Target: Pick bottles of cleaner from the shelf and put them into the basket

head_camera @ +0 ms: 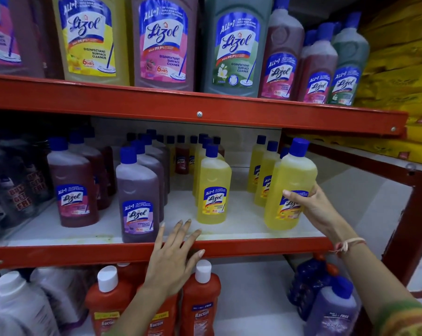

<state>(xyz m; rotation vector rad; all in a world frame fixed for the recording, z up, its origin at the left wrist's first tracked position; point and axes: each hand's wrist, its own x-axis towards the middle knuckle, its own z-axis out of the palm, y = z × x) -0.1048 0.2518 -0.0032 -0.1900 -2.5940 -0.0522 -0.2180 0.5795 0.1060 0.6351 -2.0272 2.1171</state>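
On the middle shelf stand small blue-capped cleaner bottles in rows. My right hand is shut on a yellow bottle at the shelf's front right, tilting it slightly. My left hand lies flat with fingers spread on the red front edge of the shelf, holding nothing. Just beyond its fingertips stand a purple bottle and another yellow bottle. A dark red bottle stands further left. No basket is in view.
The top shelf carries large yellow, pink and green cleaner bottles. Below, red bottles with white caps and purple bottles stand. Yellow packs are stacked at right. A red upright post frames the right side.
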